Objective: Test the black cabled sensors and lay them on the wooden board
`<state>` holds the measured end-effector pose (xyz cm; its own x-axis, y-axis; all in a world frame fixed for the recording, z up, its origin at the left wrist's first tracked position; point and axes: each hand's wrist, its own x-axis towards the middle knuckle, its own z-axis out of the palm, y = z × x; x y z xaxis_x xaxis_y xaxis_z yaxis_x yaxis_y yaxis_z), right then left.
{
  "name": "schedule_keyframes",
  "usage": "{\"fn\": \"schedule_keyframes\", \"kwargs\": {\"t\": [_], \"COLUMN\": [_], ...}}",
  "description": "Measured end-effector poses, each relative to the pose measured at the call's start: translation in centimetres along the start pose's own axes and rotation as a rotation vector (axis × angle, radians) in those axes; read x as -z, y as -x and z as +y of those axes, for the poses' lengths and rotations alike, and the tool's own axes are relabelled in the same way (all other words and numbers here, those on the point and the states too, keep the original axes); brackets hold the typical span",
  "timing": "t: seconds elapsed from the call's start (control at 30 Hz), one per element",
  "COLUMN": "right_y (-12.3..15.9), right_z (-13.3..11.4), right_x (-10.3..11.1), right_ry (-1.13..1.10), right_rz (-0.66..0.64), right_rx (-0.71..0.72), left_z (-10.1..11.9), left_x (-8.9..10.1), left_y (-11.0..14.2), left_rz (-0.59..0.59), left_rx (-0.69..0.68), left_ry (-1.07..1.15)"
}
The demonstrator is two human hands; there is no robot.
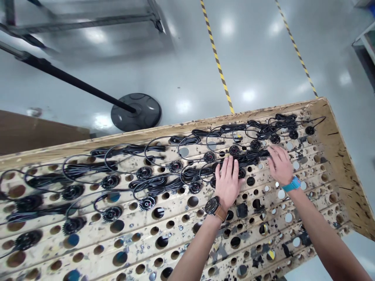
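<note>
My left hand (227,186) wears a dark round wristwatch (212,205) on a brown strap. Its fingers stretch out flat over a coiled black cable and a round black part, which they partly hide. Beyond its fingertips lies a bundle of black cable (249,158). At the right end of that bundle is my right hand (280,166), with a blue wristband (292,184); its fingers are extended and the thumb stands apart. Whether its fingertips press the cable, I cannot tell. Nearby are round black toothed parts (195,187) on cable loops.
The coils lie in rows on a stained wooden board (181,234) full of round holes, with a raised wooden rim (175,125). Past the rim stands a black post base (136,112) on the grey floor, near yellow-black tape (218,62) and a metal frame (88,23).
</note>
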<state>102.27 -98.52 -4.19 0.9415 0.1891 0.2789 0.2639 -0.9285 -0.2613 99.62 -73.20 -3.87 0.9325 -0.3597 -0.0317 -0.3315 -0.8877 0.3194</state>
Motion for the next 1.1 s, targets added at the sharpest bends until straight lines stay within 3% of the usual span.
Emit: {"fn": "schedule_keyframes", "kwargs": {"t": [0.1,0.23,0.4,0.6,0.73,0.83,0.9,1.0,1.1], "right_y": [1.4,2.0,0.7,1.7,4.4,8.0,11.6,18.5,24.8], "right_z": [1.3,2.9,3.6,2.6,-0.1,-4.0,-7.5,-14.2,-21.6], "right_x": [0.4,0.6,-0.3,-0.6,0.1,0.7,0.9,1.3,1.9], "right_ry": [0.037,0.090,0.071,0.073,0.042,-0.018,-0.081,-0.215,-0.353], "right_rz": [0.109,0.019,-0.014,0.040,0.094,0.080,0.012,-0.099,-0.136], "right_rx": [-0.110,-0.120,-0.106,-0.095,-0.133,-0.146,-0.151,-0.177,-0.294], "left_z": [0.0,-0.1,0.0,0.3,0.9,1.3,1.3,0.1,-2.8], "left_x": [0.0,0.1,0.1,1.2,2.7,4.3,5.4,6.7,7.4], "left_y": [0.0,-0.1,0.0,0.0,1.1,4.3,7.9,15.4,24.8], "left_rz": [-0.016,-0.022,-0.015,-0.019,0.043,0.136,0.194,0.228,0.211], "left_rx": [-0.002,-0.005,0.003,0.002,-0.030,-0.018,0.031,0.174,0.337], "left_ry": [-0.016,-0.004,0.021,0.085,0.195,0.395,0.568,0.772,0.838]}}
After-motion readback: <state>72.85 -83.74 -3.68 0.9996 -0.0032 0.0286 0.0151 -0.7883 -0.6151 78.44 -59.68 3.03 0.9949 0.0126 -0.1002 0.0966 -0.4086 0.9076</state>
